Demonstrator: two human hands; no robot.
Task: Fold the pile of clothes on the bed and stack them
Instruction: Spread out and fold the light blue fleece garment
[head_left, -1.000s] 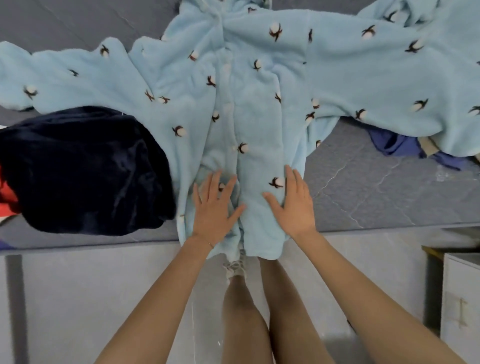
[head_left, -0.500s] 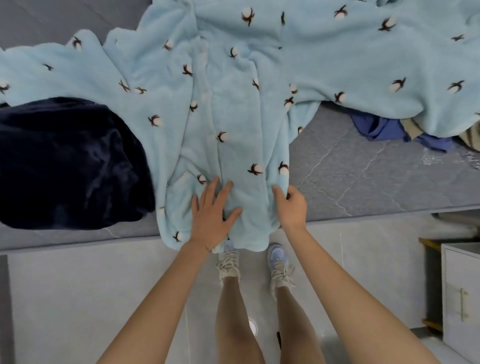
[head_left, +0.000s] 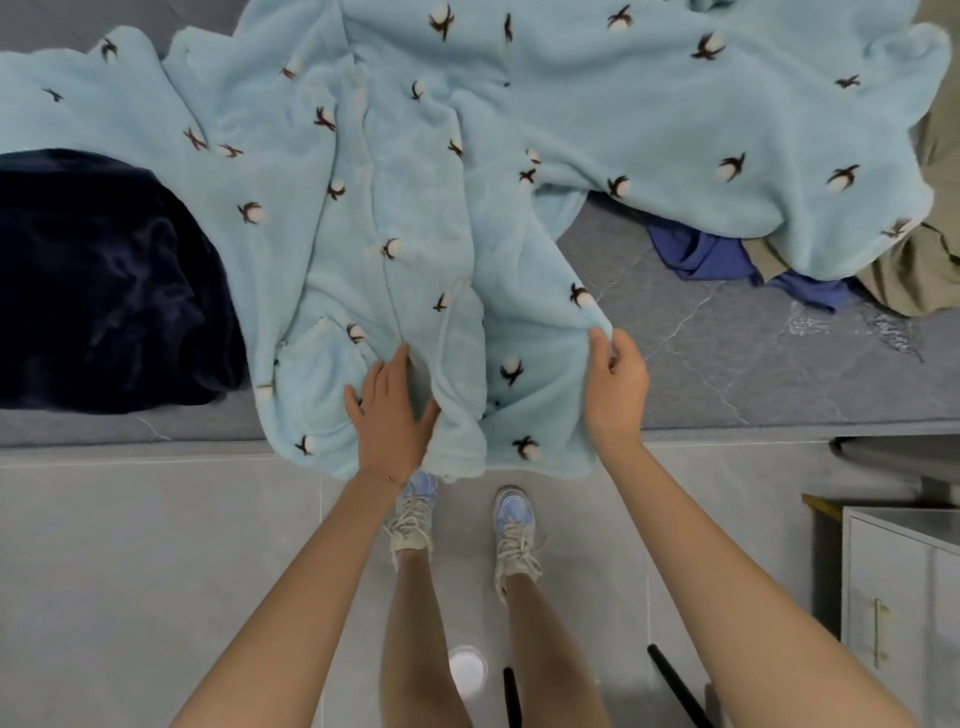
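Head view: left hand (head_left: 389, 415) flat on blue robe (head_left: 415, 208), right hand (head_left: 615, 387) apparently pinching its edge.

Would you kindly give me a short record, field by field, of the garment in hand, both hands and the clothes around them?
garment in work: light blue fleece garment, spread unfolded on the grey bed, hem hanging over the near edge
left hand: flat on the garment near the hem, fingers spread
right hand: pinches the garment's right-side edge
to the left: dark navy garment, bunched, touching the fleece
to the right: blue cloth and tan cloth, partly under the fleece
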